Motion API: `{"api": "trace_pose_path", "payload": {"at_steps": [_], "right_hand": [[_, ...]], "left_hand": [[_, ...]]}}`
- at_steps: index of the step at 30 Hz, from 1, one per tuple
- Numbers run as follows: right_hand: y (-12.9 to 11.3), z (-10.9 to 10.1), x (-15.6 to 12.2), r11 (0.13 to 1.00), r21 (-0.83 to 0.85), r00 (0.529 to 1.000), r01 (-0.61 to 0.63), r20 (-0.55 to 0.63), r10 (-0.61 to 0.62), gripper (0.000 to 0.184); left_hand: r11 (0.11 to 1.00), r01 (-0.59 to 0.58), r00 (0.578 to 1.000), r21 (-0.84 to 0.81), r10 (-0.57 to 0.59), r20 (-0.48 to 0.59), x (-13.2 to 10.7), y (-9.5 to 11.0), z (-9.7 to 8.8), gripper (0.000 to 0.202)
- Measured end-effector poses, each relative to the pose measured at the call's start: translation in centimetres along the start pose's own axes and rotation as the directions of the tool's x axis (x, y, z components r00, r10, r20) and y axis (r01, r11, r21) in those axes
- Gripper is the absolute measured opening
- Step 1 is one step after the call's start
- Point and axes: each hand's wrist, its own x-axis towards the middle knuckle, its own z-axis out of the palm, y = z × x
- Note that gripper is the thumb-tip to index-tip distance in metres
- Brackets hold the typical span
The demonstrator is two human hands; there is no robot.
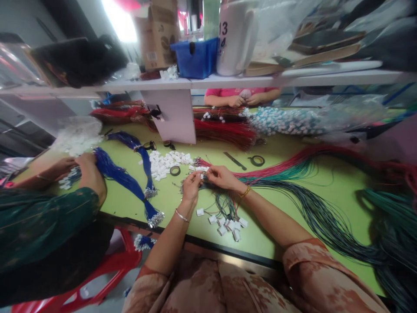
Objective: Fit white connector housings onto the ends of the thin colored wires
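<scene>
While hands (191,187) nearly meet, white connector (202,176) between, left pinching it (right's grip unclear)

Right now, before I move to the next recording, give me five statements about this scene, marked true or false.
1. The person works with palms far apart. False: the left hand and right hand are close together.
2. A loose pile of white connectors lies to the left of both hands. True.
3. The seat at lower left is green. False: that is a red chair.
4. Red wires stretch across the table to the right of both hands. True.
5. On the shelf, the blue bin stands left of the white mug. True.
</scene>
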Motion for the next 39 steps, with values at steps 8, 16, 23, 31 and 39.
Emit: {"api": "trace_pose_path", "payload": {"at_steps": [8, 16, 23, 31, 39], "right_hand": [[0.1, 0.0, -0.2, 0.999, -0.038, 1.0, -0.017, -0.007, 0.017, 0.018], [0.9, -3.7, -0.4, 0.994, -0.111, 0.957, 0.012, 0.289, 0.021, 0.038], [2.9, -4.2, -1.1, 0.983, -0.184, 0.948, -0.015, 0.311, 0.073, 0.049], [2.7, -7.7, -1.5, 0.998, -0.028, 0.939, 0.06, 0.34, -0.047, 0.049], [7.9, -13.5, -3.8, 0.441, -0.703, 0.82, -0.558, -0.387, 0.422, 0.024]], "left_hand": [[0.993, -0.054, 0.997, 0.102, 0.048, 0.057, -0.5, 0.0, 0.4, 0.028], [0.998, 0.03, 1.0, 0.051, -0.03, 0.004, 0.2, 1.2, 0.6, 0.038], [0.936, -0.31, 0.951, 0.166, 0.303, 0.064, -3.2, 5.4, 2.5, 0.029], [0.862, -0.293, 0.945, 0.413, 0.197, 0.26, -3.4, 6.8, 1.1, 0.024], [0.596, -0.234, 0.96, 0.768, 0.015, 0.281, -2.2, 8.2, -2.4, 0.009]]}}
